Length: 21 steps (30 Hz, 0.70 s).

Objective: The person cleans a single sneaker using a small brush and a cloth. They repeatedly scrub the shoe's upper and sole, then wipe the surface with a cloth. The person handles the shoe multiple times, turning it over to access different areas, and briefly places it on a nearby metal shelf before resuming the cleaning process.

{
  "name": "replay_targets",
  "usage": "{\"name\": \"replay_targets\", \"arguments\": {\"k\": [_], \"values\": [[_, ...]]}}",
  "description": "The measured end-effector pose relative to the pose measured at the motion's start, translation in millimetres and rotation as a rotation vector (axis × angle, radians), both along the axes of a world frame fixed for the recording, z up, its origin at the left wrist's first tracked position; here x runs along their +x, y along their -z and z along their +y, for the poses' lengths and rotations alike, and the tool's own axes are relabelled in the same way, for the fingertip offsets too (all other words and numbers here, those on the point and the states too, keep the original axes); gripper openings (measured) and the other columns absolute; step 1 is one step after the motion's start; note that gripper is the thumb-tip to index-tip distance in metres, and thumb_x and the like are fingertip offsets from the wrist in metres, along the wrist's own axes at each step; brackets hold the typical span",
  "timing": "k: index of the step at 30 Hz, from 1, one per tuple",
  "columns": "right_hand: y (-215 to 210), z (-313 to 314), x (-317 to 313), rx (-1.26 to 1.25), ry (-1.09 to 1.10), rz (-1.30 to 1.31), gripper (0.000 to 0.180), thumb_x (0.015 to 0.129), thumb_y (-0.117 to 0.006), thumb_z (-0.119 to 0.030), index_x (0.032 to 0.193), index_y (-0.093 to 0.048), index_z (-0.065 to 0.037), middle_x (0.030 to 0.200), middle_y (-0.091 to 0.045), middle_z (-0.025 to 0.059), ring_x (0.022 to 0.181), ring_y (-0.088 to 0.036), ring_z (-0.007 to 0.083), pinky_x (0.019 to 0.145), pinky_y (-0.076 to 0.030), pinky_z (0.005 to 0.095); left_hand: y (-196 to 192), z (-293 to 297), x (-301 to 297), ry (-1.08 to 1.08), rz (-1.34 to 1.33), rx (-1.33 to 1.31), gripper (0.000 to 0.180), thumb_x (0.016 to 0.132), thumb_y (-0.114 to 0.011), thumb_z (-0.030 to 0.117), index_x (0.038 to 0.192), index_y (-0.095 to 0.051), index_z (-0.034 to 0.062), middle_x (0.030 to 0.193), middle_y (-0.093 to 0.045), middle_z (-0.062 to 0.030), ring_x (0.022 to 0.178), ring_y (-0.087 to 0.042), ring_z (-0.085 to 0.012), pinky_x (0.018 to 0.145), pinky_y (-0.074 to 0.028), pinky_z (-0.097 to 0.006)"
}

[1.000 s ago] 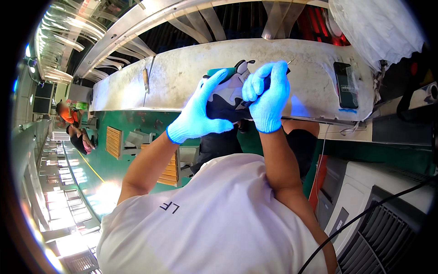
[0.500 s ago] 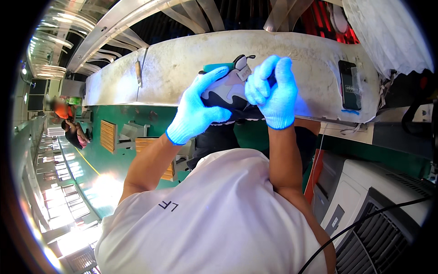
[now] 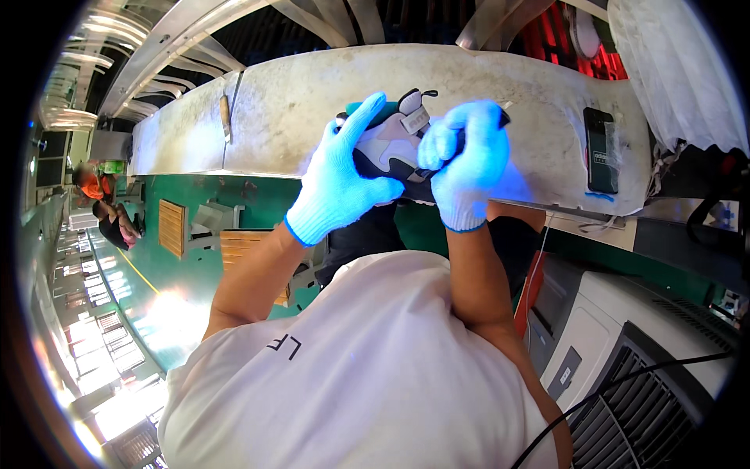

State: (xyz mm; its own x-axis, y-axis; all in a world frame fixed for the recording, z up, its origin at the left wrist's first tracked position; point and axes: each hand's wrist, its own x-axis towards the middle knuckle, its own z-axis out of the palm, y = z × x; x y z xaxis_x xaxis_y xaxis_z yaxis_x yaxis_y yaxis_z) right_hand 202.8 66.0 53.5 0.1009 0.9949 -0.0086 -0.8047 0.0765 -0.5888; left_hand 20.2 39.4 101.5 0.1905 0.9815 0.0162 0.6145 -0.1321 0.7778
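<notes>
Left hand, blue knit glove, wraps the shoe w/ fingers spread along its far side; right hand, same glove, closed tight round the shoe's other end, poss. w/ a small tool, can't tell; shoe is white, grey and black w/ a tongue tag, held up in front of the long pale workbench; prob. light, upper soft, sole stiffer, so best gripped at sole and heel; dark phone lies on the workbench, well right of the shoe.
</notes>
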Motion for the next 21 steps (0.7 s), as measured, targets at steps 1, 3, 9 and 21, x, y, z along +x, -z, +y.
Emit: {"name": "replay_targets", "arguments": {"k": [1,3,9,21], "values": [[1.6,-0.5,2.6,0.01,0.019,0.067,0.045,0.119,-0.052,-0.043,0.087,-0.062,-0.012,0.061,-0.048,0.0014,0.049,-0.045,0.0164,0.049,-0.04,0.0351,3.1,1.5,0.6,-0.008,0.007,0.037,0.114,0.066,-0.095,0.015,0.169,-0.049,0.0196,0.143,-0.06,-0.0192,0.133,-0.065,-0.0376,0.115,-0.056,-0.046],[5.6,-4.7,9.8,-0.053,0.065,0.227,0.055,0.119,-0.048,-0.056,0.085,-0.06,-0.015,0.061,-0.045,0.0009,0.051,-0.041,0.0171,0.051,-0.039,0.0369,-1.3,-2.5,5.2,-0.037,0.095,0.027,0.114,0.065,-0.095,0.017,0.169,-0.05,0.0223,0.14,-0.061,-0.0197,0.128,-0.067,-0.0387,0.11,-0.058,-0.047],[-1.0,-2.3,14.6,-0.064,-0.015,0.15,0.037,0.113,-0.065,-0.033,0.085,-0.062,-0.01,0.06,-0.05,0.0009,0.046,-0.045,0.0162,0.047,-0.038,0.0341,-1.3,-6.7,11.2,-0.11,0.158,0.024,0.102,0.066,-0.096,0.023,0.162,-0.061,0.0239,0.135,-0.062,-0.0213,0.117,-0.071,-0.0401,0.1,-0.063,-0.047],[3.9,80.4,47.1,0.015,0.096,-1.399,0.031,0.099,-0.082,-0.031,0.084,-0.076,-0.004,0.07,-0.073,0.0063,0.06,-0.07,0.0177,0.055,-0.052,0.0364,32.9,13.8,-23.3,-0.076,-0.058,-0.035,0.095,0.071,-0.098,0.033,0.159,-0.065,0.019,0.14,-0.066,-0.0246,0.127,-0.071,-0.0386,0.111,-0.058,-0.047]]}}
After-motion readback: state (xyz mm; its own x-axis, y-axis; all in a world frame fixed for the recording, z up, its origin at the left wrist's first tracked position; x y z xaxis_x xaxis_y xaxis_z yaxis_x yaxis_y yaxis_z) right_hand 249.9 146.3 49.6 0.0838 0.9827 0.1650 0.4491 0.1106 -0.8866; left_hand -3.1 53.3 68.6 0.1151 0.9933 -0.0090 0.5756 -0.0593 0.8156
